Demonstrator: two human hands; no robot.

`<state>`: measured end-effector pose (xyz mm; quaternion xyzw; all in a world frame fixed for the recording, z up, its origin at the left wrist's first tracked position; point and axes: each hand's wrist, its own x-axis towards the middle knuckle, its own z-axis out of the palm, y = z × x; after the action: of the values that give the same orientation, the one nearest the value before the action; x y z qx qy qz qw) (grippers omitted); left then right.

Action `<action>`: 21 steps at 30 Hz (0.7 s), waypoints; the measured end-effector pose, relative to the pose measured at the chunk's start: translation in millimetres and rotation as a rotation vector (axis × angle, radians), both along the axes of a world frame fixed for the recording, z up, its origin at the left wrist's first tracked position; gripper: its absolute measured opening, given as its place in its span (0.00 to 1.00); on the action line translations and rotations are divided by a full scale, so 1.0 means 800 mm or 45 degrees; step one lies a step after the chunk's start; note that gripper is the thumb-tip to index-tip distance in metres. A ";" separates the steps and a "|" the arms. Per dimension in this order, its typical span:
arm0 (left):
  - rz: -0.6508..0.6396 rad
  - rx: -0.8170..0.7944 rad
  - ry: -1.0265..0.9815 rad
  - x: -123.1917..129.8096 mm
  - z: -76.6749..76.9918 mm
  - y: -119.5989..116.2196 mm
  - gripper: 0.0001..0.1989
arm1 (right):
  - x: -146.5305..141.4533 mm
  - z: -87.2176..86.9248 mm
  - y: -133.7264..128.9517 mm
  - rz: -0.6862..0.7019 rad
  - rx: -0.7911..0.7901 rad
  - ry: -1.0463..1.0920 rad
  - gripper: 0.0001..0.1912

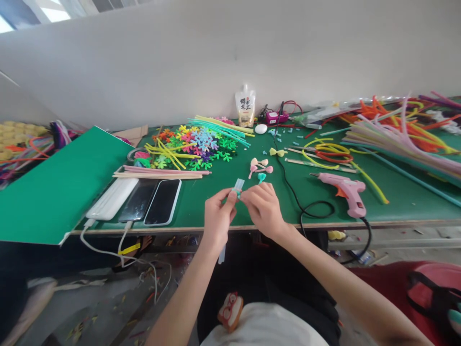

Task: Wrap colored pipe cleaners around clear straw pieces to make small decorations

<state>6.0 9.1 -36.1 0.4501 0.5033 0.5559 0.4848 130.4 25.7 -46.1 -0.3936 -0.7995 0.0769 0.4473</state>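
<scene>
Translucent plastic strip [239,183] and teal fuzzy piece [236,191] are pinched by the left hand [217,216]; the right hand [264,206] pinches the piece, which uneven tugging could dislodge.

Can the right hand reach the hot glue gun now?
Probably yes: only the black cord lies between the right hand and the pink hot glue gun, though that hand looks busy at a teal piece.
</scene>
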 end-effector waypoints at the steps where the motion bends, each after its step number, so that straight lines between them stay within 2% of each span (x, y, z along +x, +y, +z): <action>1: 0.029 0.071 0.080 -0.001 0.000 0.000 0.19 | -0.001 0.003 -0.001 0.029 -0.187 0.177 0.10; 4: 0.057 0.300 0.376 -0.004 -0.003 -0.002 0.15 | -0.001 0.011 -0.001 0.283 -0.848 0.668 0.09; 6: 0.046 0.428 0.546 -0.007 -0.002 -0.004 0.13 | 0.001 0.012 0.002 0.501 -1.182 0.883 0.11; 8: 0.036 0.526 0.680 -0.009 0.000 -0.005 0.12 | 0.005 0.011 0.006 0.633 -1.371 1.000 0.12; 11: 0.013 0.602 0.797 -0.012 0.006 -0.006 0.11 | 0.010 0.009 0.009 0.683 -1.467 1.027 0.11; 14: -0.030 0.528 0.786 -0.015 0.007 -0.005 0.12 | 0.010 0.012 0.008 0.613 -1.347 0.877 0.11; 16: -0.066 0.406 0.712 -0.017 0.003 -0.002 0.13 | 0.008 0.014 0.006 0.478 -1.115 0.627 0.10; 21: -0.164 -0.018 0.410 -0.013 -0.007 0.004 0.18 | 0.004 0.008 0.000 0.083 -0.085 -0.220 0.16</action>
<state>-4.4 12.1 -41.9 0.5613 0.5485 0.4407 0.4356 133.8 25.8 -39.3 -0.3872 -0.8445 0.0839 0.3604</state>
